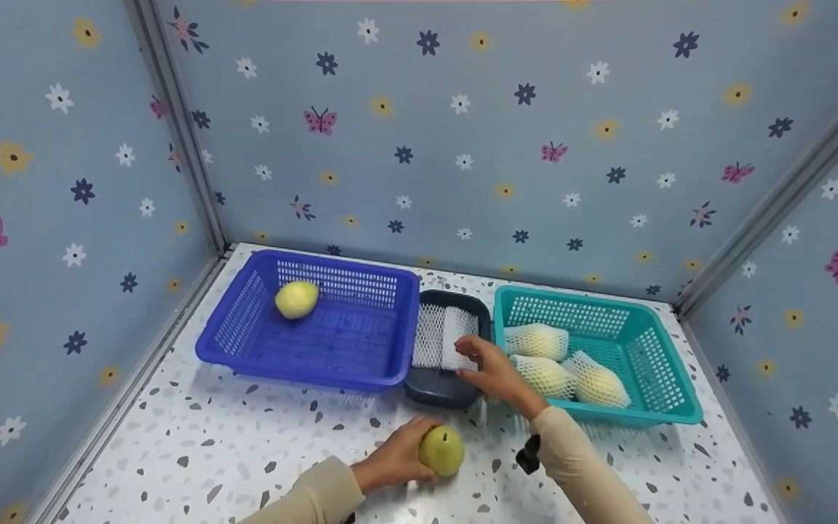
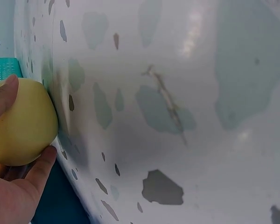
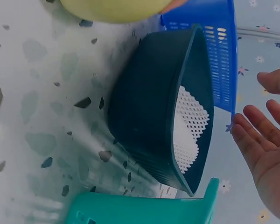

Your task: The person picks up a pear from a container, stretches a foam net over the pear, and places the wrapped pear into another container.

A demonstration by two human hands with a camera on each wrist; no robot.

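Note:
My left hand (image 1: 398, 455) grips a yellow-green pear (image 1: 442, 451) at the front of the table, its stem pointing up. The left wrist view shows thumb and fingers on opposite sides of the pear (image 2: 25, 123). Over the right side of a dark oblong container (image 1: 442, 389) hovers my right hand (image 1: 497, 375), fingers loosely bent and nothing between them. White foam net sleeves (image 1: 430, 335) lie inside that container. In the right wrist view the right hand (image 3: 266, 149) is apart from the container's rim (image 3: 177, 88), palm and fingers showing.
To the left stands a blue-purple basket (image 1: 306, 372) with one bare yellow-green fruit (image 1: 297, 299) inside. On the right, a teal basket (image 1: 663, 371) holds three fruits in foam nets (image 1: 544, 377). Flower-patterned panels (image 1: 419, 131) enclose the speckled table (image 1: 193, 451) at the back and sides.

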